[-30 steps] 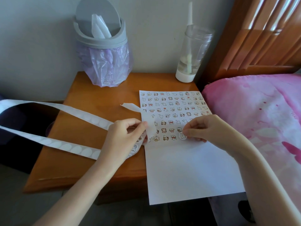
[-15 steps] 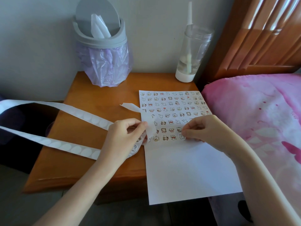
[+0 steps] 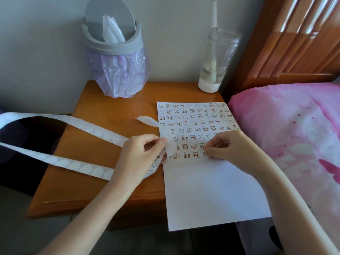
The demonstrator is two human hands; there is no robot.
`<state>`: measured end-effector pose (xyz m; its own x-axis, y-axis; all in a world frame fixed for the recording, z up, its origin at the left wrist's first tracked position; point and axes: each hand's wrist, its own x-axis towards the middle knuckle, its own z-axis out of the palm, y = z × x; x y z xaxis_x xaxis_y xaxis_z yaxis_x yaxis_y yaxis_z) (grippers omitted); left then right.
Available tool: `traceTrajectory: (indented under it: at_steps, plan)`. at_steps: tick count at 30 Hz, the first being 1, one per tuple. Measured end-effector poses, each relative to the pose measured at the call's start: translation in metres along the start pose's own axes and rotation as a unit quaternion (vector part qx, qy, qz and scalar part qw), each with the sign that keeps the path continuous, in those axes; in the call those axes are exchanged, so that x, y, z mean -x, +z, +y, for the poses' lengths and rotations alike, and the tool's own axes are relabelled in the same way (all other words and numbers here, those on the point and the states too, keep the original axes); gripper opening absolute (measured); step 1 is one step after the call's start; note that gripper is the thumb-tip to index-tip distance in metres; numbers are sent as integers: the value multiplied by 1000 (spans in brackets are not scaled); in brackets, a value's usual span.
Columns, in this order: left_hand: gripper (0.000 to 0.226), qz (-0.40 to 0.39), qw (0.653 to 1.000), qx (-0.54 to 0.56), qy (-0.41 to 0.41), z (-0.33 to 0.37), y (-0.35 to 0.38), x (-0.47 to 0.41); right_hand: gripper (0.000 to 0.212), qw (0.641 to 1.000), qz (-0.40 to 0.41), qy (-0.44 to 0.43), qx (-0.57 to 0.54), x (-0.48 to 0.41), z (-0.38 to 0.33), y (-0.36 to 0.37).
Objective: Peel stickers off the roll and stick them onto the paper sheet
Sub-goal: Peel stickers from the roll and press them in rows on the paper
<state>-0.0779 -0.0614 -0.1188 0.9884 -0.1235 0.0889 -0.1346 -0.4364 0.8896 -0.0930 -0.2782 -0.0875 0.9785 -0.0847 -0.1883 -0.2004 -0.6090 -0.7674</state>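
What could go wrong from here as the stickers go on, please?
The paper sheet overhangs the front of the nightstand, so it could slide or bend. The sticker strip that the left hand grips loops off the side; its weight might tug it. The sticker the right hand pinches may land crooked.

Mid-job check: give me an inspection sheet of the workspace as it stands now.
Surface: wooden nightstand, paper sheet overhanging its front edge.
Job's things: stickers fill the sheet's upper half; sticker strip trails off left.
Clutter: lidded bin with purple liner, clear bottle, both at back.
Grippers: left hand pinches the strip; right hand, fingers curled, at the bottom row's end sticker, pinch or press unclear.
Cables: nothing seen.
Surroundings: wall, wooden headboard, pink blanket at right.
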Motion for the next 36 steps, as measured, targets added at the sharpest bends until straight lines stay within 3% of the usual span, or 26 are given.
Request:
traceTrajectory:
  at_steps: [7,11,15,20,32,36]
  plan:
    - [18,-1,1000,-15,5,-2,1,0,6,1000,10,-21,19,-1,6,2]
    - [18,-2,1000,-14,0,-2,1,0,21,999,7,-34,31,-4,9,-2]
    - [16,-5,1000,-14,-3,-1,1,1,16,999,14,-42,32,-6,12,-3]
    - [15,-1,1000,-19,-1,-1,1,0,42,998,15,-18,55,-8,11,2]
    - [17,-6,999,-44,-5,-3,1,0,24,998,-31,-38,28,-9,17,-6]
    - [18,-6,999,-46,-5,-2,1,0,40,999,-20,-26,31,-11,16,-3]
